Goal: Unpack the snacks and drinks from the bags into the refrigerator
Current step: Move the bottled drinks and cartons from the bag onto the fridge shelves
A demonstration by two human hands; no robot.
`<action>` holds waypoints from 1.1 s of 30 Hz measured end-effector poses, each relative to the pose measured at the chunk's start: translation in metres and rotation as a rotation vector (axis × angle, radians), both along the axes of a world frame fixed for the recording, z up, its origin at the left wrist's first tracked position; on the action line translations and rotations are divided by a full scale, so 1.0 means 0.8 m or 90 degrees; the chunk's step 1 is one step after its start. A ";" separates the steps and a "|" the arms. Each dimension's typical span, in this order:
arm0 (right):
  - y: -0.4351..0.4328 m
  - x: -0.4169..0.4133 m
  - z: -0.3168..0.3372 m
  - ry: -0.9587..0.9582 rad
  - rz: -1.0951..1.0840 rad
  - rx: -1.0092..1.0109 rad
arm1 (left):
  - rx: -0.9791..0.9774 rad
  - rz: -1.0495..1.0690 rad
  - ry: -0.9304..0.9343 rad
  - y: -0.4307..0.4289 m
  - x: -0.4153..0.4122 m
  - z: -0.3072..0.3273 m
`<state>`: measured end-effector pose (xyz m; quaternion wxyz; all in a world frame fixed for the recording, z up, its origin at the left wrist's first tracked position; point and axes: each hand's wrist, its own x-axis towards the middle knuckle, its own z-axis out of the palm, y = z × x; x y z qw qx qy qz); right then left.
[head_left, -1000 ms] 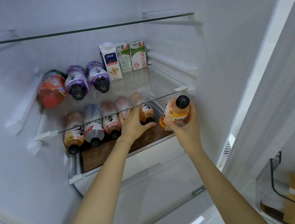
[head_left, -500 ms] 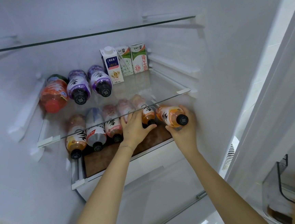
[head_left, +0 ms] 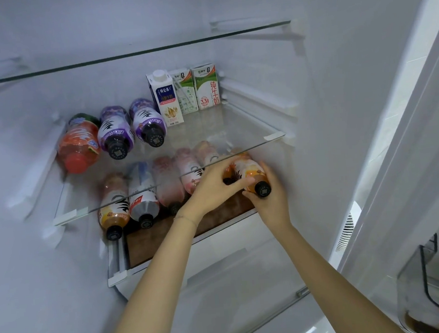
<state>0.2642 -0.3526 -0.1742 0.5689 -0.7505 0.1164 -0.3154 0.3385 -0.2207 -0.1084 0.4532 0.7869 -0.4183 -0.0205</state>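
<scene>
Grips orange bottle [head_left: 250, 173] with right hand [head_left: 272, 201], fingers curled round its cap end, at right end of lower shelf [head_left: 166, 240]; lays left hand [head_left: 212, 188], fingers nearly straight, across neighbouring bottles [head_left: 190, 169].

Clear glass shelf [head_left: 239, 127], glossy plastic bottles [head_left: 116, 134]
</scene>
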 end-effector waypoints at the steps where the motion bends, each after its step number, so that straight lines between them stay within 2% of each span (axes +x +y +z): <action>1: 0.001 -0.001 0.002 -0.004 0.005 0.006 | 0.049 -0.012 -0.009 -0.006 -0.006 0.003; 3: 0.003 -0.001 0.004 -0.017 0.031 0.047 | 0.121 -0.018 -0.053 -0.015 -0.015 0.004; 8: 0.004 -0.005 -0.001 -0.033 0.026 0.062 | 0.157 0.043 -0.186 -0.025 -0.015 -0.008; 11: 0.000 -0.005 -0.005 -0.016 -0.009 0.011 | 0.213 0.066 -0.255 -0.028 -0.009 -0.009; 21: -0.010 -0.010 -0.016 -0.002 0.001 -0.073 | 0.212 0.150 -0.266 -0.040 0.011 -0.027; 33: -0.024 -0.013 -0.023 0.098 -0.008 -0.232 | 0.241 0.203 -0.281 -0.053 0.033 -0.046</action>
